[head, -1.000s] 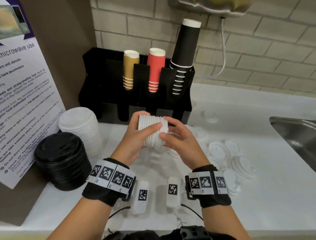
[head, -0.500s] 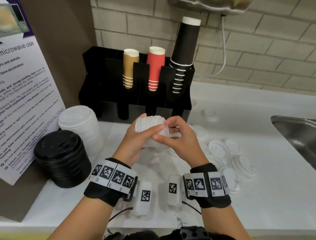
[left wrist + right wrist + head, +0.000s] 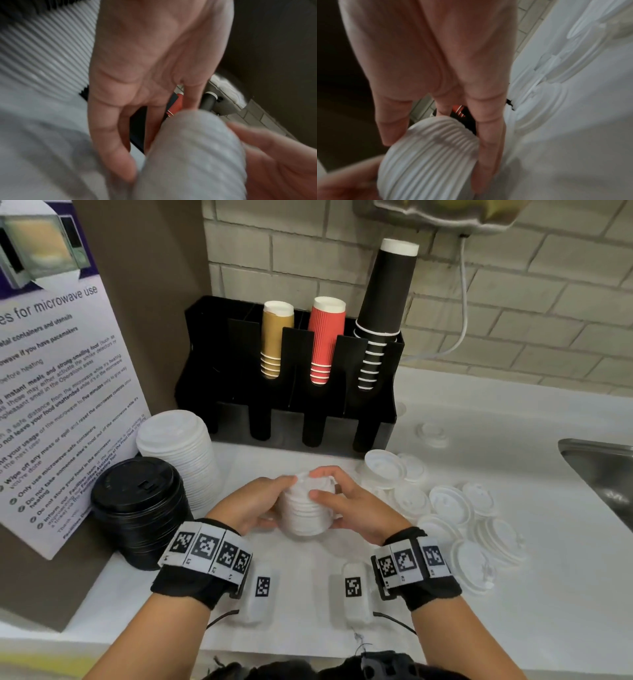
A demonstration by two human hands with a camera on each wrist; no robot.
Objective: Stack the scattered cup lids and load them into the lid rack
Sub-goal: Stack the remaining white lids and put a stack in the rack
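Note:
A short stack of white cup lids (image 3: 306, 517) stands upright between my two hands, low at the white counter; I cannot tell whether it touches. My left hand (image 3: 255, 503) grips its left side, thumb at the top rim. My right hand (image 3: 329, 484) holds the right side, thumb and fingers curled over the top. The ribbed stack (image 3: 429, 152) shows blurred in the right wrist view, and the same stack (image 3: 188, 155) in the left wrist view. Several loose white lids (image 3: 452, 508) lie scattered to the right. The black rack (image 3: 294, 405) stands behind.
A taller white lid stack (image 3: 178, 446) and a black lid stack (image 3: 140, 508) stand at the left beside a microwave notice (image 3: 51, 392). Tan, red and black cups fill the rack's slots. A steel sink (image 3: 603, 467) lies at the right edge. Two tagged white blocks lie near the front.
The lid stack was held sideways, higher up in front of the rack. Both hands have turned it upright and brought it down and nearer to me.

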